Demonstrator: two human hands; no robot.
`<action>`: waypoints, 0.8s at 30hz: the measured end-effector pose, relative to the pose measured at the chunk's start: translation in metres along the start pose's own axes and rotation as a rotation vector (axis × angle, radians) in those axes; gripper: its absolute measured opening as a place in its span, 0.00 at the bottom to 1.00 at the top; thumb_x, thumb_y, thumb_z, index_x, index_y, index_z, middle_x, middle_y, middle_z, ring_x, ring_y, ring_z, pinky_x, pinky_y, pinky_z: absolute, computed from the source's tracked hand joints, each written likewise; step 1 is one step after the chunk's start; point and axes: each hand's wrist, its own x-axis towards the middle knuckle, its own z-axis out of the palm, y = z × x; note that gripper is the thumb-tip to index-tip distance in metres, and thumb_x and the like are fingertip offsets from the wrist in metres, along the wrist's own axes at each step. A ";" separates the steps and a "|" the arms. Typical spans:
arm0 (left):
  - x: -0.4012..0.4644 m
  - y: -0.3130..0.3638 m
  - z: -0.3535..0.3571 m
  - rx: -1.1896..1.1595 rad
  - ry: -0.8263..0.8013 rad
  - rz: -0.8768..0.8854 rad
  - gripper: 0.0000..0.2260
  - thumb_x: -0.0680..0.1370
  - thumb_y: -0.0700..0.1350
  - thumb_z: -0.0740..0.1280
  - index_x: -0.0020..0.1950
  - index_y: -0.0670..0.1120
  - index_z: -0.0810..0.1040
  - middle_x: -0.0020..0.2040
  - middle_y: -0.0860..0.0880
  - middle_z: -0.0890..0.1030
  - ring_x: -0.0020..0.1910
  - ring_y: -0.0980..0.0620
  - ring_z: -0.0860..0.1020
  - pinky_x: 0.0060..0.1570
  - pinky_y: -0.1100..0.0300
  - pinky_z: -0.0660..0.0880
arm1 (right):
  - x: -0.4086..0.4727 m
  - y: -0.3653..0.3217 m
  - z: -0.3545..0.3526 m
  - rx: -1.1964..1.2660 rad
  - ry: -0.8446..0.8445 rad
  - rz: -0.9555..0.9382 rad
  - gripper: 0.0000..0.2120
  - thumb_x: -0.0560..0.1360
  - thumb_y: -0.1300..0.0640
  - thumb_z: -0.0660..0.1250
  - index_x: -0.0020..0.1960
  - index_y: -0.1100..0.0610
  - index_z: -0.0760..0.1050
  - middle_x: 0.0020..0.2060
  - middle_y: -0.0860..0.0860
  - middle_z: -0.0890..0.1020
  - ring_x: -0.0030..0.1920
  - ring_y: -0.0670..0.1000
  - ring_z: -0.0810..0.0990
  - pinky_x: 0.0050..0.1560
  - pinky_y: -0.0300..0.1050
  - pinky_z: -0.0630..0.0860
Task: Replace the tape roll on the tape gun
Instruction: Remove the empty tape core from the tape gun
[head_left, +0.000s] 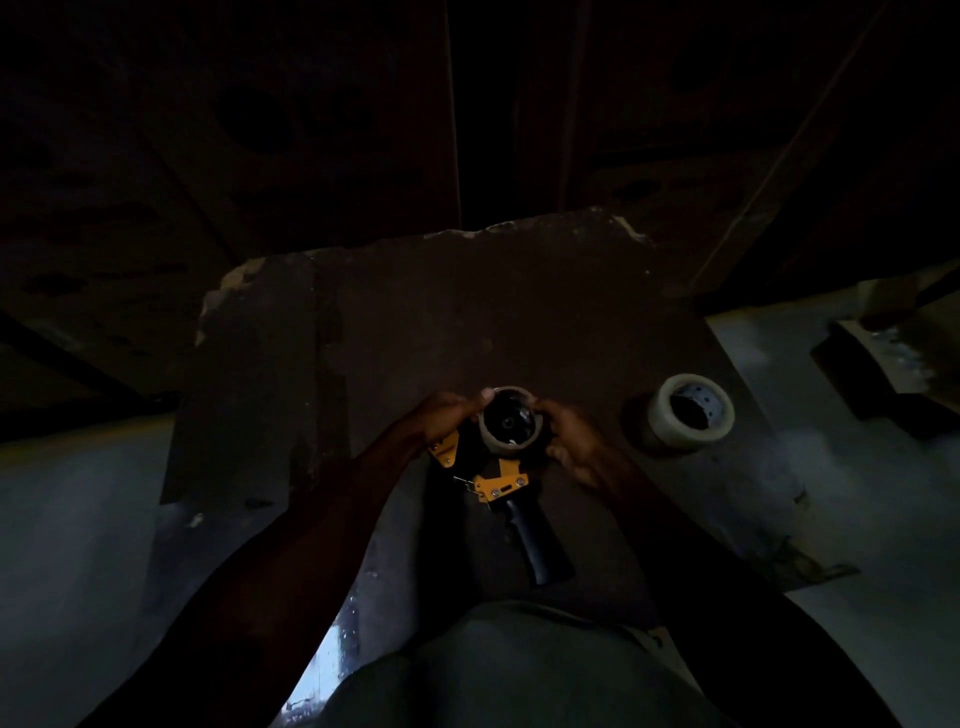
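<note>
Tape gun (501, 483), yellow and black, lies on a dark, worn worktop (467, 322) whose far edge is chipped pale. Its black handle (537, 545) points toward the person, and the hub end points away. On that hub sits one nearly spent roll, little more than a brown core (511, 423), with its open side facing up.

Both hands close around this core. The left hand (441, 415) meets it from the left, thumb at the upper rim, and the right hand (574, 441) cups it from the right. Each grip is narrow and curled against the core's wall, so the core lies between the two hands, and the gun's body extends below them toward the person.

One fresh tape roll (691, 410), pale and thicker, rests on the worktop to the right, well apart from the right hand, tilted so its hole shows. Nothing lies between it and the gun.

Two rolls and one gun are visible. The surroundings are very dark; a grey floor (78, 519) shows at both sides.
</note>
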 end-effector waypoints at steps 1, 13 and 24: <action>-0.001 0.002 0.000 0.003 -0.001 -0.001 0.28 0.73 0.64 0.65 0.47 0.38 0.82 0.41 0.47 0.83 0.40 0.52 0.78 0.44 0.58 0.73 | -0.002 -0.001 0.000 0.015 -0.008 0.001 0.12 0.77 0.54 0.66 0.55 0.60 0.81 0.54 0.58 0.85 0.54 0.56 0.83 0.61 0.57 0.77; -0.004 0.017 -0.003 0.127 0.031 0.087 0.34 0.70 0.72 0.60 0.42 0.40 0.82 0.40 0.44 0.85 0.39 0.52 0.82 0.43 0.54 0.77 | -0.011 -0.015 -0.008 0.020 -0.044 0.013 0.19 0.75 0.48 0.69 0.62 0.57 0.78 0.57 0.57 0.83 0.57 0.58 0.82 0.57 0.61 0.79; -0.031 0.036 0.029 0.113 0.233 0.249 0.23 0.75 0.66 0.60 0.34 0.49 0.80 0.30 0.54 0.80 0.32 0.60 0.76 0.38 0.58 0.73 | -0.043 -0.014 -0.026 0.046 0.000 -0.224 0.28 0.69 0.44 0.73 0.58 0.64 0.79 0.54 0.65 0.83 0.49 0.58 0.78 0.37 0.45 0.71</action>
